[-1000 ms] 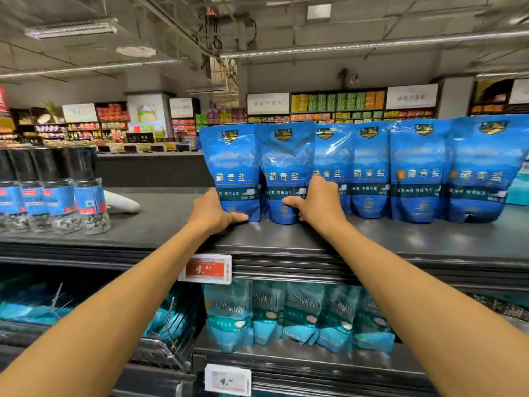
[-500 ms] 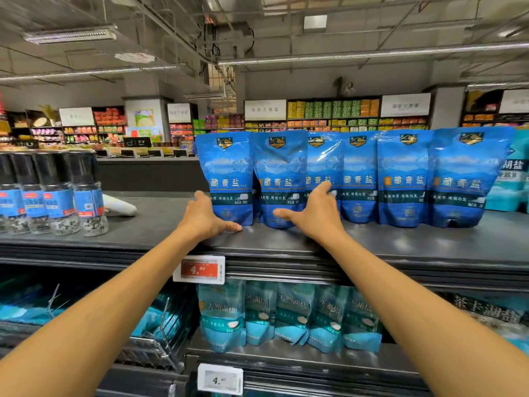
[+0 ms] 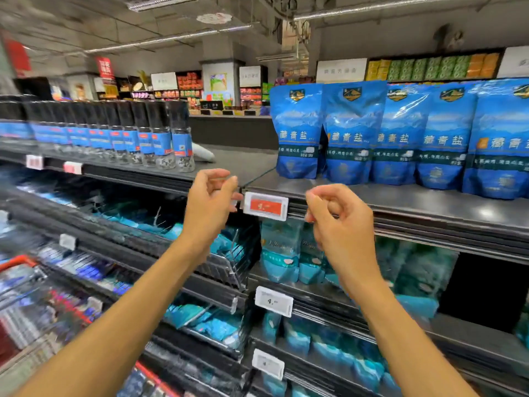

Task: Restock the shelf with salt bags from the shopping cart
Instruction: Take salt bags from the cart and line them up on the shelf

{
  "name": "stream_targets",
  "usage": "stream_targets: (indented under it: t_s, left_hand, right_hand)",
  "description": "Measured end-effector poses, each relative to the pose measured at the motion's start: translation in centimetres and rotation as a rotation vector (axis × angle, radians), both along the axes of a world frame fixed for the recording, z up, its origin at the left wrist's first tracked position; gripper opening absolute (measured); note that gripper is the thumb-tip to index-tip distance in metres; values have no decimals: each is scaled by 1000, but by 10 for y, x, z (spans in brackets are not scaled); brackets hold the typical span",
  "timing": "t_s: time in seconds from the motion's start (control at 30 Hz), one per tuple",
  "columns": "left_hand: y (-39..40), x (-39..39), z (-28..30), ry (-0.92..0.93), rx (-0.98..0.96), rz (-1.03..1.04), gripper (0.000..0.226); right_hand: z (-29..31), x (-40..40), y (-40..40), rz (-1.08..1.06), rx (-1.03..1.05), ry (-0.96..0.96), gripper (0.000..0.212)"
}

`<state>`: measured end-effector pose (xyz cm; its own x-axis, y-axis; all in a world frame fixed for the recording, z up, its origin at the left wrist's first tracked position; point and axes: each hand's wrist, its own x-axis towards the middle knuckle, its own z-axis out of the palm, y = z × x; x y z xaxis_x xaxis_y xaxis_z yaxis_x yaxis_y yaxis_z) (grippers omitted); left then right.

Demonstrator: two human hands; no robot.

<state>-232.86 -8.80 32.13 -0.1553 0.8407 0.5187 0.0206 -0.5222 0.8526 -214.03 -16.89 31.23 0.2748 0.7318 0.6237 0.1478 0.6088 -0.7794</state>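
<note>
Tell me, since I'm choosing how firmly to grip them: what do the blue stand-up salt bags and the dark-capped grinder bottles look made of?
The blue stand-up salt bags look like glossy plastic film: light glints and soft creases show on their fronts. The dark-capped grinder bottles seem to be clear glass or hard plastic, since grains show through below the blue labels; which one is unclear. The caps look like dark plastic.

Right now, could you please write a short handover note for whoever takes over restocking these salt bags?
Left hand: loosely curled, holding nothing, in front of the shelf edge.
Right hand: the same, empty.
Blue salt bags: upright in a row on the top shelf, right of the grinder bottles.
Done: that row is stocked.
Left: red cart at lower left; fetch more bags if any remain, its contents are blurred.
</note>
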Motion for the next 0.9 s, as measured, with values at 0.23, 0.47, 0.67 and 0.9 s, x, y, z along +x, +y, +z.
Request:
stream_targets:
  t_s: [0.23,0.47,0.67,0.9]
  left_hand:
    - [-88,-108,-112,-43,-272,281,8]
    - [-165,-213,-201,-86,-548,571,5]
    - [-201,-304,-269,-118,-758,733,2]
    - [-169,-415,-390,-93,-1059,777,34]
  right_hand:
    - [-103,-98,0,355,-179,60,17]
    - [-187,-216,-7,583,-404,-34,26]
    - [-253,-318,-4,733,-580,-180,33]
    - [-384,-435,37,698,-969,-443,13]
